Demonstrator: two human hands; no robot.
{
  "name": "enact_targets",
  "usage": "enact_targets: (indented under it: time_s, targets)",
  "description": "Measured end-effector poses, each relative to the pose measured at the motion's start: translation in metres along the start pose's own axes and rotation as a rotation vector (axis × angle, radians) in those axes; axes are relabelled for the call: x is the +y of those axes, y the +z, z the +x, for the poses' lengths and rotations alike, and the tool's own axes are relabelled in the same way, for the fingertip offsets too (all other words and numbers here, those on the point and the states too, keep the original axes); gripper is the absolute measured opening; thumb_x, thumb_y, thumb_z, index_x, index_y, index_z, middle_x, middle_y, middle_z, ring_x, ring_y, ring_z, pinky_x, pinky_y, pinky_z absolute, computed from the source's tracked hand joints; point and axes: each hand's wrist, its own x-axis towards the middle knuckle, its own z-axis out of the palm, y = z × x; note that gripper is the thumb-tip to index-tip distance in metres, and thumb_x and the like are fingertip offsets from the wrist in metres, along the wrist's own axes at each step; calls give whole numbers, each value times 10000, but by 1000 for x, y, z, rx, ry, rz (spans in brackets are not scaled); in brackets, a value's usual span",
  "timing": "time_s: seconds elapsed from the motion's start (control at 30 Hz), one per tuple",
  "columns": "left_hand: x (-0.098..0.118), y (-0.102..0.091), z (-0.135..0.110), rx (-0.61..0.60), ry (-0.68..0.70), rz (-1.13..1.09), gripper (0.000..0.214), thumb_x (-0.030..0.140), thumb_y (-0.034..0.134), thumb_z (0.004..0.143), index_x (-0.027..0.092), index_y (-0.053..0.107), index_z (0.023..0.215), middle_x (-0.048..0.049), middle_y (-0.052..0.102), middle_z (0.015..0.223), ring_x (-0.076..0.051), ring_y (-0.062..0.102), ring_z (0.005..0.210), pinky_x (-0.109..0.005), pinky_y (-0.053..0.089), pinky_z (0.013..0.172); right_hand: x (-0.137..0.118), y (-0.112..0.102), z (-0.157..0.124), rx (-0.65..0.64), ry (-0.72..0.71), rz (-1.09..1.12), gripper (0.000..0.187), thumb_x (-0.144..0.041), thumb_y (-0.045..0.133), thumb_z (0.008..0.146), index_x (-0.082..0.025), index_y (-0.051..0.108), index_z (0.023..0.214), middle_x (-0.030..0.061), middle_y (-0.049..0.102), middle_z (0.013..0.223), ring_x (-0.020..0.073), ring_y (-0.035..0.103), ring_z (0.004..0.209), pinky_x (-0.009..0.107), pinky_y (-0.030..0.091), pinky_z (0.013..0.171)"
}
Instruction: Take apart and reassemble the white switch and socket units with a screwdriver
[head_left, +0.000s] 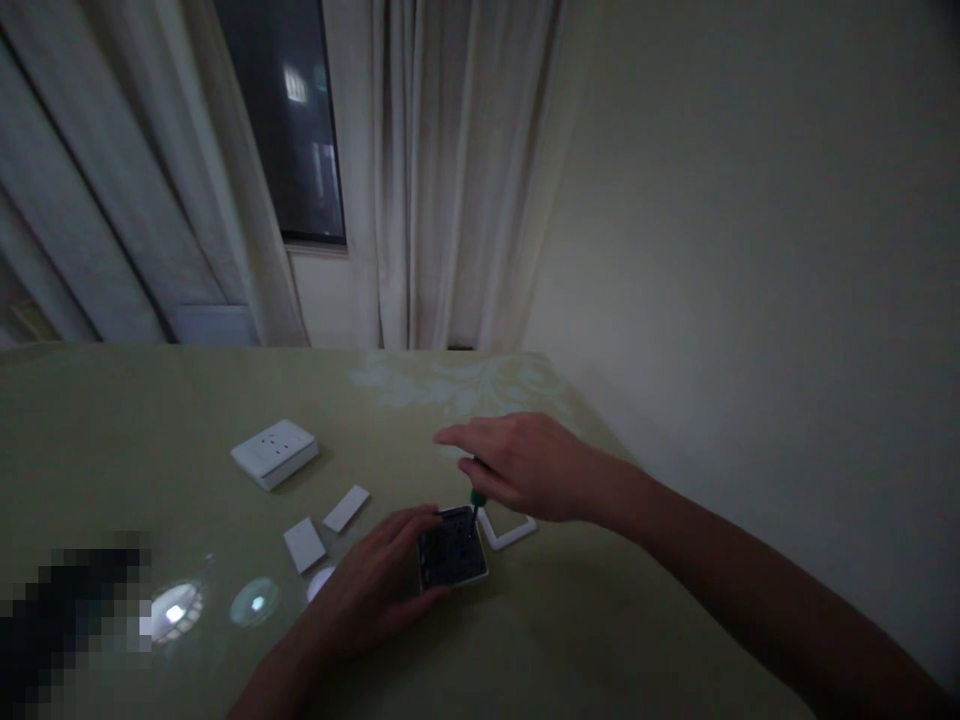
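My right hand (525,465) is closed around a screwdriver (478,497) with a green handle, index finger pointing out to the left. The thin shaft points down, its tip at the dark inner face of a square switch or socket unit (455,548) with a white rim. From the left, my left hand (390,570) grips this unit by its edges, fingers on the upper side and thumb along the lower one. A white square frame (512,537) lies just right of the unit, partly hidden behind my right hand.
A white wall socket (276,452) lies farther back on the left. Two white cover plates (304,545) (347,508) rest nearer my left hand. The table (600,620) has a pale green cover with light reflections. A wall stands along its right side, curtains behind it.
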Motion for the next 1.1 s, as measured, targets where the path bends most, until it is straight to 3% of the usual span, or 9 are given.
enact_targets:
  time_s: [0.07, 0.23, 0.3, 0.37, 0.53, 0.6, 0.67, 0.87, 1.1]
  targets:
    - [3, -2, 2, 6, 13, 19, 632, 416, 830, 929, 340, 525, 1477, -112, 681, 1517, -354, 691, 1348, -531, 603, 1104, 4, 0, 0, 23, -113, 121, 501, -223, 570, 1065, -250, 526, 1563, 105, 769, 1344, 250, 730, 1182, 351, 523, 928]
    - [10, -7, 7, 14, 22, 85, 595, 412, 859, 880, 317, 584, 1399, -103, 737, 1417, -353, 732, 1248, -525, 630, 1020, 9, 4, -2, -1, 207, -106, 430, -520, 506, 1110, -174, 685, 1292, 134, 816, 926, 307, 743, 859, 359, 469, 729]
    - [12, -8, 8, 27, 30, 81, 576, 406, 866, 866, 308, 607, 1371, -101, 755, 1374, -345, 747, 1206, -505, 639, 990, 10, 5, -4, 2, 125, -6, 295, -383, 543, 1095, -203, 663, 1294, 95, 815, 986, 252, 729, 858, 320, 450, 740]
    - [14, -9, 8, 41, 50, 71, 558, 401, 867, 861, 302, 624, 1353, -103, 765, 1345, -336, 753, 1175, -486, 640, 970, 11, 4, -6, 30, 38, 112, 332, -264, 602, 1035, -219, 612, 1363, 68, 806, 1091, 214, 716, 892, 295, 444, 764]
    - [21, -13, 10, 57, 80, 113, 494, 393, 866, 852, 289, 665, 1291, -105, 790, 1290, -343, 760, 1110, -505, 634, 924, 12, 5, -11, 44, 138, 27, 314, -464, 570, 1100, -187, 717, 1122, 83, 753, 942, 249, 687, 868, 328, 447, 753]
    - [22, -13, 11, 55, 93, 137, 483, 398, 864, 857, 283, 671, 1284, -105, 799, 1279, -348, 762, 1093, -518, 631, 913, 11, 7, -16, 54, 33, 119, 251, -319, 527, 1117, -206, 722, 1226, 90, 732, 1054, 240, 688, 967, 338, 491, 835]
    - [23, -13, 11, 53, 106, 152, 485, 415, 863, 863, 288, 676, 1292, -102, 803, 1282, -346, 761, 1087, -518, 626, 914, 10, 11, -21, 98, -69, 256, 367, -169, 527, 1065, -233, 642, 1408, 99, 706, 1211, 233, 671, 1100, 360, 514, 946]
    - [23, -11, 9, 22, 108, 190, 504, 470, 864, 875, 288, 667, 1302, -116, 795, 1285, -352, 747, 1070, -520, 627, 889, 10, 37, -29, 291, 94, 380, 303, -305, 695, 1045, -231, 575, 1314, 117, 700, 1268, 248, 667, 1088, 414, 534, 969]
    - [30, -11, 9, 52, 61, 163, 520, 386, 860, 867, 301, 633, 1327, -96, 773, 1268, -342, 719, 1100, -502, 631, 915, 9, 47, -32, 384, 53, 553, 504, -127, 645, 960, -235, 506, 1432, 91, 657, 1224, 219, 654, 1038, 384, 546, 945]
